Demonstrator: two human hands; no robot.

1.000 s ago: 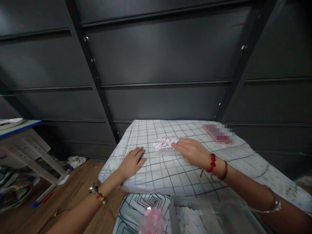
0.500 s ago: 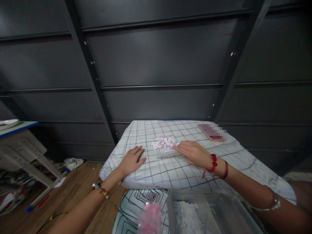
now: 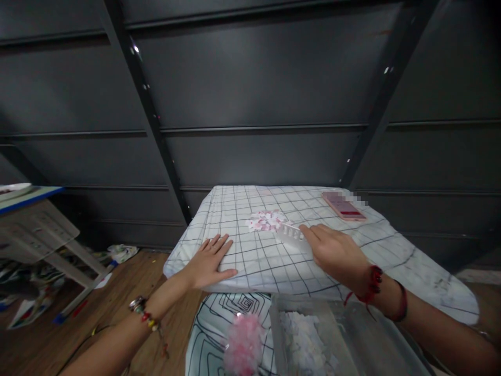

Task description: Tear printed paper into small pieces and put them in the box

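Left hand point(image 3: 209, 265) flat on checked cloth point(image 3: 250, 274), fingers spread. Right hand point(image 3: 338, 255) pinches slotted plastic piece point(image 3: 293, 237), just near-right of pink-and-white paper bits point(image 3: 266, 220) mid-cloth. Phone point(image 3: 341, 205) far right, tub point(image 3: 276, 334) near right.

Matt paper scraps point(image 3: 263, 221), smooth plastic piece point(image 3: 293, 236), cloth cover point(image 3: 254, 266), metal-looking wall point(image 3: 254, 83).

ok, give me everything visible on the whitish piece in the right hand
The whitish piece looks like thin, partly see-through plastic, with a row of slot-like marks along its upper edge. The right hand grips its right end, hiding that part. It is tilted up over the gridded cloth, its left end at the near right edge of the pink-and-white scraps. Blur hides whether it touches them, and its full shape.
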